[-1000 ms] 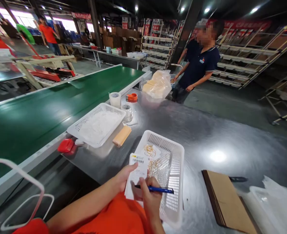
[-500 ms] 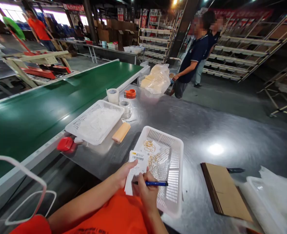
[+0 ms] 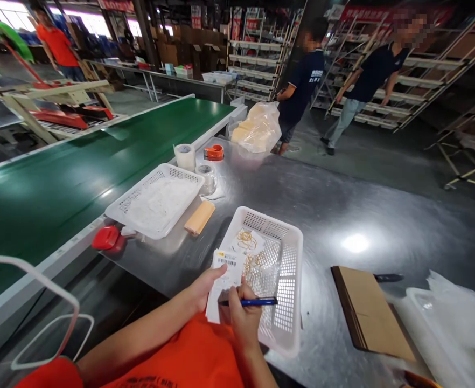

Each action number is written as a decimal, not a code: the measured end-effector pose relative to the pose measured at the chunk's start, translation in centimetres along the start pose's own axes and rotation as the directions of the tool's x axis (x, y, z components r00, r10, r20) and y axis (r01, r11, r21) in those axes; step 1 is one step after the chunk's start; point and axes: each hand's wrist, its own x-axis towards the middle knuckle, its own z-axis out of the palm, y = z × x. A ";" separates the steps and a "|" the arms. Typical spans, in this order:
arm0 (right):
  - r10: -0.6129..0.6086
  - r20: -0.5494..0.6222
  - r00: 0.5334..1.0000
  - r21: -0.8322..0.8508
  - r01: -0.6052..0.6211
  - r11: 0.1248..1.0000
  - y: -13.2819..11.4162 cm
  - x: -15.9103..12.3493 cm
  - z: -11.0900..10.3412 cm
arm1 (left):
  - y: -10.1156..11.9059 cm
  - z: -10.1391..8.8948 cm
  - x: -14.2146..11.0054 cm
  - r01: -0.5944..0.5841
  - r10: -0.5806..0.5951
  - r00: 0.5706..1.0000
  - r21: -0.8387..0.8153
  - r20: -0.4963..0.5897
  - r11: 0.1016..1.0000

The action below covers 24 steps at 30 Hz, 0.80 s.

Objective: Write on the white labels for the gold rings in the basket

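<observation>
My left hand [image 3: 205, 284] grips a stack of white paper slips [image 3: 230, 276], its thumb lying on the top slip, which bears a barcode. My right hand [image 3: 246, 312] is closed around a blue pen [image 3: 262, 302]; the tip points left, over the lower part of the slips, though I cannot tell whether it touches the paper. Just beyond both hands stands a white perforated basket [image 3: 296, 269] with several yellow rubber bands [image 3: 247, 240] in it. The slips overlap the basket's near left side.
Left on the metal table [image 3: 318, 215] are a white tray [image 3: 162, 233], tape rolls [image 3: 186, 157], an orange tape dispenser [image 3: 214, 152], a red object [image 3: 105, 237] and a tan bundle [image 3: 200, 217]. Flat cardboard [image 3: 372, 312] lies right. A green conveyor [image 3: 60, 183] runs alongside. Two people stand beyond.
The two people in dark shirts have moved apart; one now walks farther right, the other has turned away. My hands, the slips and the pen stay almost in place.
</observation>
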 end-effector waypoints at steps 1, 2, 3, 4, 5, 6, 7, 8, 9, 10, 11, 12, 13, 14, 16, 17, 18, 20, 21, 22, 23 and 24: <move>0.000 0.002 1.000 0.005 0.000 1.000 0.1 0.0 0.0 | 0.0 0.1 0.0 0.005 -0.005 1.000 -0.011 -0.008 1.000; 0.000 0.001 1.000 0.010 0.000 1.000 0.1 0.0 0.0 | 0.0 0.1 0.0 0.006 -0.006 1.000 -0.018 -0.018 1.000; 0.000 -0.003 1.000 0.014 0.000 1.000 0.2 0.0 0.0 | 0.0 0.2 0.0 0.006 -0.007 1.000 -0.019 -0.025 1.000; 0.000 -0.008 1.000 0.014 0.000 1.000 0.2 0.0 0.0 | 0.0 0.2 0.0 0.005 -0.005 1.000 -0.016 -0.029 1.000; 0.000 -0.017 1.000 0.012 0.001 1.000 0.2 0.0 0.1 | 0.0 0.3 0.0 0.003 -0.003 1.000 -0.010 -0.028 1.000; 0.003 -0.024 1.000 0.008 -0.003 1.000 0.1 0.0 0.1 | 0.0 0.3 0.0 0.003 -0.003 1.000 -0.005 -0.026 1.000; 0.009 -0.028 1.000 0.003 -0.009 1.000 0.1 0.1 0.1 | 0.0 0.3 -0.1 0.007 -0.007 1.000 -0.002 -0.023 1.000; 0.015 -0.026 1.000 -0.002 -0.015 1.000 0.0 0.1 0.1 | 0.0 0.3 -0.1 0.010 -0.010 1.000 -0.003 -0.021 1.000; 0.017 -0.019 1.000 -0.007 -0.018 1.000 -0.1 0.1 0.1 | 0.0 0.3 -0.1 0.013 -0.014 1.000 -0.006 -0.024 1.000; 0.016 -0.011 1.000 -0.010 -0.016 1.000 -0.1 0.1 0.1 | 0.0 0.3 -0.1 0.015 -0.015 1.000 -0.008 -0.027 1.000; 0.013 -0.004 1.000 -0.010 -0.013 1.000 -0.2 0.1 0.1 | -0.1 0.3 -0.1 0.016 -0.016 0.999 -0.009 -0.030 1.000; 0.009 -0.002 1.000 -0.011 -0.009 1.000 -0.2 0.1 0.1 | -0.1 0.3 -0.1 0.012 -0.012 0.999 -0.007 -0.034 1.000; 0.006 -0.011 1.000 -0.012 -0.006 1.000 -0.3 0.1 0.1 | -0.1 0.3 -0.1 0.005 -0.005 0.999 -0.003 -0.040 1.000; 0.005 -0.021 1.000 -0.013 -0.005 1.000 -0.3 0.1 0.1 | -0.1 0.2 0.0 -0.002 0.002 0.999 0.002 -0.047 1.000; 0.010 -0.026 1.000 -0.014 -0.010 1.000 -0.3 0.0 0.1 | -0.2 0.1 0.0 -0.010 0.010 0.998 0.005 -0.063 1.000; 0.017 -0.017 1.000 -0.010 -0.017 1.000 -0.2 0.0 0.1 | -0.2 0.1 0.0 -0.009 0.009 0.997 0.001 -0.070 1.000; 0.021 -0.003 1.000 -0.005 -0.021 1.000 -0.2 -0.1 0.1 | -0.2 0.0 0.0 -0.006 0.006 0.997 -0.003 -0.072 1.000; 0.019 0.001 1.000 0.000 -0.019 1.000 0.0 -0.1 0.1 | -0.2 0.0 0.0 -0.002 0.002 0.999 -0.005 -0.048 1.000; 0.011 -0.013 1.000 -0.002 -0.011 1.000 0.0 -0.1 0.1 | -0.2 0.0 0.0 -0.005 0.005 1.000 0.000 -0.030 1.000; -0.001 -0.030 1.000 -0.009 0.000 1.000 0.1 -0.2 0.1 | -0.2 0.0 0.0 -0.009 0.009 1.000 0.008 -0.015 1.000; -0.015 -0.045 0.999 -0.020 0.014 1.000 0.2 -0.2 0.1 | -0.2 -0.1 0.0 -0.011 0.011 1.000 0.015 -0.003 1.000; -0.027 -0.047 0.999 -0.032 0.025 0.999 0.3 -0.2 0.1 | -0.2 -0.1 0.0 -0.009 0.009 1.000 0.021 0.004 1.000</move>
